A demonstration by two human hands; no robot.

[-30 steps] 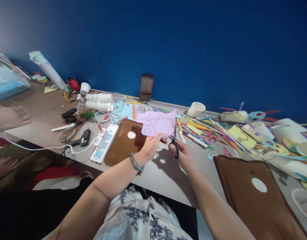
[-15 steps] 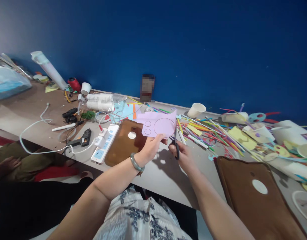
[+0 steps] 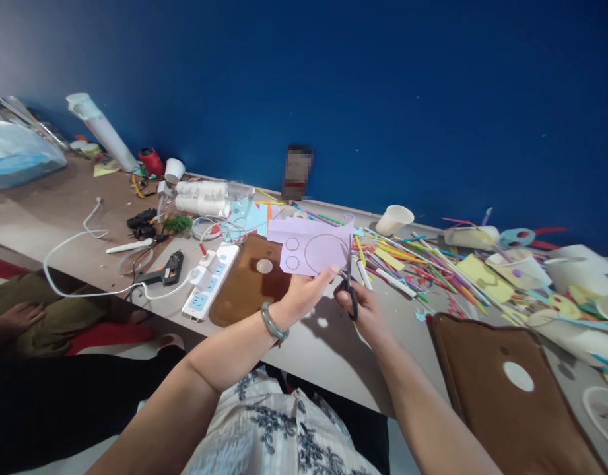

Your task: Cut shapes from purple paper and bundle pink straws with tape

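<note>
My left hand (image 3: 311,290) pinches the lower edge of a sheet of purple paper (image 3: 300,245), held up above the table. Drawn on the sheet are one large circle and two small ones on its left. My right hand (image 3: 359,310) is closed round the black handles of a pair of scissors (image 3: 352,297). The scissor blades point upward at the right edge of the paper, beside the large circle. A thin purple strip curls at the sheet's top right corner.
Left of my hands lie a white power strip (image 3: 212,282), a black glue gun (image 3: 166,269) and a brown mat (image 3: 234,303). Behind and right are many coloured sticks (image 3: 432,264) and a paper cup (image 3: 394,219). Another brown mat (image 3: 482,369) lies right. A person's hand (image 3: 19,320) rests far left.
My left hand has shifted slightly right along the paper's lower edge, towards the scissors. The scissors remain at the sheet's right edge. The whole view has turned a little.
</note>
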